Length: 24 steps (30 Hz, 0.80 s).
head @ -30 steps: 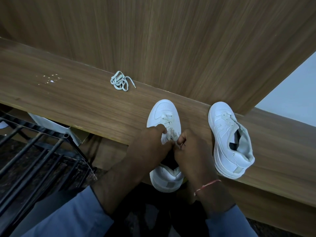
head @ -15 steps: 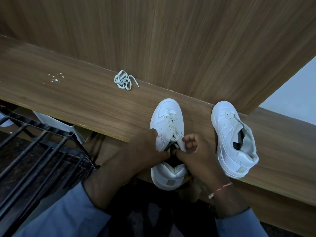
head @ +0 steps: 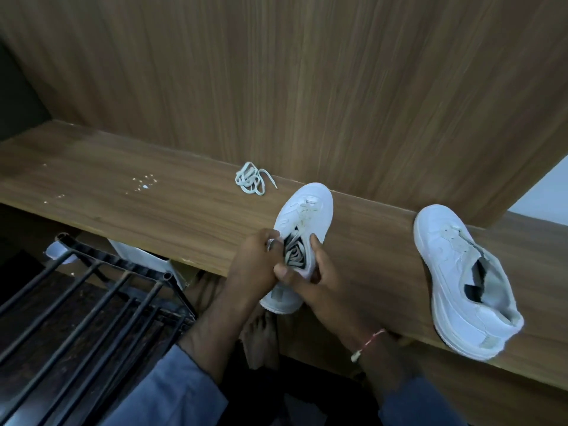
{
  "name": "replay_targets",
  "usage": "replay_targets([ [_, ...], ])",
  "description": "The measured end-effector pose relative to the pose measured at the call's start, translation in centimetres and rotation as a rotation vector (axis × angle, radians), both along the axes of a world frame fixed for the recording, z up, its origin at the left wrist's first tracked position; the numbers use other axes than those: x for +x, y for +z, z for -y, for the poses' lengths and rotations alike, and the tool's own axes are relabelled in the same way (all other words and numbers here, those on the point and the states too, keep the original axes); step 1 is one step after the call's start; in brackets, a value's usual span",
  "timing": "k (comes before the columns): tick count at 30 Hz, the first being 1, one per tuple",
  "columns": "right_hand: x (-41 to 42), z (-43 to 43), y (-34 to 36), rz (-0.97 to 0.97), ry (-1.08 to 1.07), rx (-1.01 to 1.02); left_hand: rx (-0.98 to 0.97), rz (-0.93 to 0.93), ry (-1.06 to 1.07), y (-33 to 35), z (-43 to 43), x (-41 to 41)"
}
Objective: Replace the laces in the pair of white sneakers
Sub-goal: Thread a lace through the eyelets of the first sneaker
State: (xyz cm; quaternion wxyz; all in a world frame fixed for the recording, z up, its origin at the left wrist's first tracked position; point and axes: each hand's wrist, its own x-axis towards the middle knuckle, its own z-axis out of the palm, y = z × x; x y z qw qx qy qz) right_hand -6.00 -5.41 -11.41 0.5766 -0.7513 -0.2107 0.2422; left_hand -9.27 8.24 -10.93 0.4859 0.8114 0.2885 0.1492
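A tall brown wood-grain wall panel (head: 307,87) fills the upper half of the frame. Under it a long brown wood-grain desk (head: 123,186) runs from the left edge down to the lower right. In the lower left, below the desk edge, stands a black metal rack (head: 92,302) made of round bars.

At the right of the frame lies a white low-cut sneaker with a thick sole, the right-side sneaker (head: 455,272). It is tilted on its side, toe toward the panel and heel at the front edge of the desk, with its opening wide.

In the centre is the second white low-cut sneaker, the middle sneaker (head: 310,204). Its toe rests on the desk near the panel and its heel reaches past the front edge. Pale lace strands are bunched inside its opening.

The left hand (head: 255,265) grips the left side of this opening with curled fingers. The right hand (head: 319,281) grips the right side, with the thumb across the heel. Whether any finger also pinches the lace, I cannot tell.

A loose bundle of pale flat lace (head: 250,181) lies on the desk by the panel, just left of the middle sneaker's toe and apart from it.

A red and white thread (head: 368,342) circles the right wrist. Small white specks (head: 144,182) dot the desk at the left.
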Motion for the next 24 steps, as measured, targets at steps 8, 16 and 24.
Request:
replay_targets([
  [8, 2.5, -1.8, -3.5, 0.442, 0.017, -0.094, -0.162, 0.117, 0.172, -0.2, -1.4, 2.7],
  [16, 3.3, -1.9, -4.7, 0.56, 0.002, -0.063, 0.508, -0.079, 0.023, -3.3, -9.0, 8.8],
  [24, 3.5, -2.2, -5.4, 0.578, 0.002, -0.025, 0.73, -0.327, -0.124, -3.9, -12.9, 15.2],
])
